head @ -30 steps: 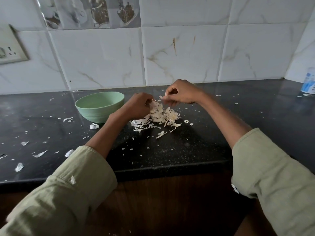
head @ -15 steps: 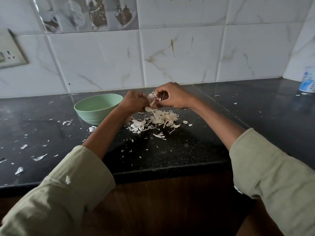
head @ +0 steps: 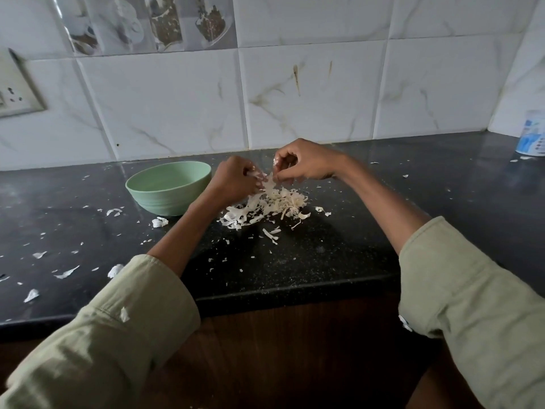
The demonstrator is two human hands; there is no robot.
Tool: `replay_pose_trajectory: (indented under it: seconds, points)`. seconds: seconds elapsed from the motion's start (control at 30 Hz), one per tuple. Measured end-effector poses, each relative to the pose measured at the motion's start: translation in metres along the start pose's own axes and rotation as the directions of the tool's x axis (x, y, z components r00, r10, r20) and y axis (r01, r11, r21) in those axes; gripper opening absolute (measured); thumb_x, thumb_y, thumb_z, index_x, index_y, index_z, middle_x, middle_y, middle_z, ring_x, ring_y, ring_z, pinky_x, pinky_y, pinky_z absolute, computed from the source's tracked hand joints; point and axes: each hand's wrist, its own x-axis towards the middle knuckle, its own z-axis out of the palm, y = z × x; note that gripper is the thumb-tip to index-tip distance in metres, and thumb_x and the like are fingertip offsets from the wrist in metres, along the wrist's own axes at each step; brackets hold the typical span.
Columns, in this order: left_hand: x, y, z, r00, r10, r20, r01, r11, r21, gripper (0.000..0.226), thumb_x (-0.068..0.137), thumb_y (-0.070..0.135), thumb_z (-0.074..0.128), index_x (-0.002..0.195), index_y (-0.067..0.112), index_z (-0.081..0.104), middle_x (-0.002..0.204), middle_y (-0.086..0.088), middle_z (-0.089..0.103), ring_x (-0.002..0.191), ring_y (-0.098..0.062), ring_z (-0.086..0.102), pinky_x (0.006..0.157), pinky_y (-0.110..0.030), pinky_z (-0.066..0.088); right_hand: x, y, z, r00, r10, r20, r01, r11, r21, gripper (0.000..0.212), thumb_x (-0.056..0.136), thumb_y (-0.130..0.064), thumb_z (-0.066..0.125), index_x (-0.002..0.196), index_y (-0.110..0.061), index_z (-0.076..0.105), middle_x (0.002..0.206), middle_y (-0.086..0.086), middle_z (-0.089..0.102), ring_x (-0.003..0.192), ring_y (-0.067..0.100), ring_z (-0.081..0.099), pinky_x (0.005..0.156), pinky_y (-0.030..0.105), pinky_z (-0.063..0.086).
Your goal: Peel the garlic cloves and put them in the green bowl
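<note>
Left hand [head: 233, 181]: fingers curled, pinching a pale piece, apparently a garlic clove [head: 256, 174] with skin attached; the clove itself is too small to confirm. Right hand [head: 303, 165]: fingers curled, pinching a strip of skin [head: 269, 181] that hangs from the same piece. Both hands are held just above the peel pile [head: 271, 206], at its 12 o'clock edge.

Bowl [head: 168, 191]: green, upright on the desk [head: 339, 249], just beside the left wrist at 9 o'clock of the pile. The visible part of its inside shows no cloves; the bottom is hidden by the near rim.

Loose peel scraps [head: 66, 273] are scattered over the desk toward 8 o'clock. A white and blue container [head: 532, 134] stands at the far 3 o'clock corner, well apart; its contents cannot be seen.

Against half a second ago: the hands have drawn slightly apart and the right hand has risen, stretching the skin strip between them. Bowl and pile unmoved.
</note>
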Motion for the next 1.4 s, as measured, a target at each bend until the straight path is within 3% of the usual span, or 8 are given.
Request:
replay_pose_trajectory:
  seconds: [0.4, 0.53, 0.73, 0.83, 0.93, 1.13, 1.27, 1.4]
  points:
    - [-0.002, 0.004, 0.007, 0.990, 0.141, -0.015, -0.137, 0.980, 0.144, 0.042, 0.109, 0.029, 0.052, 0.090, -0.003, 0.073, 0.076, -0.006, 0.071, 0.056, -0.019, 0.054, 0.043, -0.016, 0.041, -0.003, 0.005, -0.007, 1.000, 0.012, -0.002, -0.012, 0.999, 0.040, 0.016, 0.086, -0.007, 0.082, 0.101, -0.007, 0.078, 0.097, 0.011, 0.078, 0.082, 0.014, 0.070, 0.072, 0.023, 0.059]
    - [0.001, -0.001, 0.007, 0.987, 0.160, -0.008, -0.153, 0.958, 0.244, 0.022, 0.097, 0.026, 0.071, 0.089, 0.006, 0.073, 0.083, -0.007, 0.075, 0.071, -0.021, 0.067, 0.067, -0.033, 0.054, -0.005, 0.004, -0.011, 1.000, 0.013, -0.014, -0.012, 0.998, 0.056, 0.017, 0.089, -0.012, 0.081, 0.105, -0.008, 0.079, 0.098, 0.008, 0.079, 0.086, 0.011, 0.072, 0.072, 0.020, 0.059]
    - [-0.007, 0.006, 0.004, 0.974, 0.227, 0.020, -0.226, 0.950, 0.214, 0.023, 0.088, 0.006, 0.068, 0.109, 0.014, 0.072, 0.090, 0.005, 0.071, 0.085, -0.014, 0.068, 0.063, -0.003, 0.042, -0.002, 0.009, -0.009, 0.997, 0.066, -0.027, -0.065, 0.998, 0.027, 0.017, 0.096, -0.019, 0.073, 0.107, -0.006, 0.074, 0.095, 0.009, 0.078, 0.086, 0.018, 0.075, 0.079, 0.032, 0.062]
    - [-0.007, 0.008, 0.007, 0.970, 0.236, 0.062, -0.242, 0.961, 0.131, 0.018, 0.095, 0.010, 0.063, 0.112, 0.014, 0.069, 0.099, 0.000, 0.073, 0.092, -0.016, 0.068, 0.076, -0.015, 0.048, -0.003, 0.008, -0.007, 0.996, 0.077, -0.037, -0.075, 0.996, 0.055, 0.018, 0.096, -0.018, 0.073, 0.106, -0.003, 0.073, 0.092, 0.009, 0.078, 0.081, 0.013, 0.075, 0.077, 0.030, 0.061]
    - [-0.007, 0.010, 0.011, 0.966, 0.246, 0.082, -0.253, 0.963, 0.097, 0.016, 0.101, 0.027, 0.066, 0.103, 0.012, 0.067, 0.091, -0.005, 0.072, 0.081, -0.018, 0.066, 0.074, -0.032, 0.051, -0.005, 0.004, -0.004, 0.997, 0.067, -0.022, -0.062, 0.981, 0.183, 0.015, 0.095, -0.009, 0.073, 0.108, -0.001, 0.073, 0.092, 0.009, 0.078, 0.082, 0.011, 0.075, 0.077, 0.026, 0.061]
    - [-0.004, 0.005, 0.012, 0.963, 0.270, -0.018, -0.264, 0.954, 0.143, 0.022, 0.097, 0.020, 0.075, 0.081, 0.006, 0.069, 0.068, 0.001, 0.064, 0.055, -0.007, 0.052, 0.051, -0.019, 0.037, -0.008, 0.000, -0.004, 0.999, 0.044, 0.003, -0.042, 0.948, 0.314, 0.022, 0.090, -0.009, 0.077, 0.112, -0.008, 0.074, 0.105, 0.017, 0.076, 0.085, 0.015, 0.072, 0.079, 0.027, 0.061]
    - [-0.002, 0.000, 0.010, 0.957, 0.286, -0.055, -0.280, 0.955, 0.095, 0.026, 0.097, 0.025, 0.075, 0.080, 0.005, 0.071, 0.071, -0.010, 0.074, 0.058, -0.024, 0.066, 0.055, -0.037, 0.051, -0.008, 0.001, -0.006, 0.999, 0.048, 0.004, -0.046, 0.935, 0.353, 0.026, 0.090, -0.014, 0.079, 0.115, -0.011, 0.073, 0.100, 0.007, 0.076, 0.086, 0.015, 0.069, 0.080, 0.030, 0.057]
    - [-0.001, 0.000, 0.009, 0.945, 0.322, -0.063, -0.314, 0.943, 0.110, 0.019, 0.100, 0.015, 0.070, 0.083, 0.010, 0.076, 0.069, 0.003, 0.074, 0.050, -0.005, 0.062, 0.049, -0.024, 0.048, -0.008, 0.002, -0.006, 0.998, 0.065, -0.007, -0.060, 0.947, 0.316, 0.024, 0.093, -0.019, 0.077, 0.116, -0.014, 0.073, 0.096, -0.002, 0.073, 0.080, 0.007, 0.068, 0.072, 0.023, 0.057]
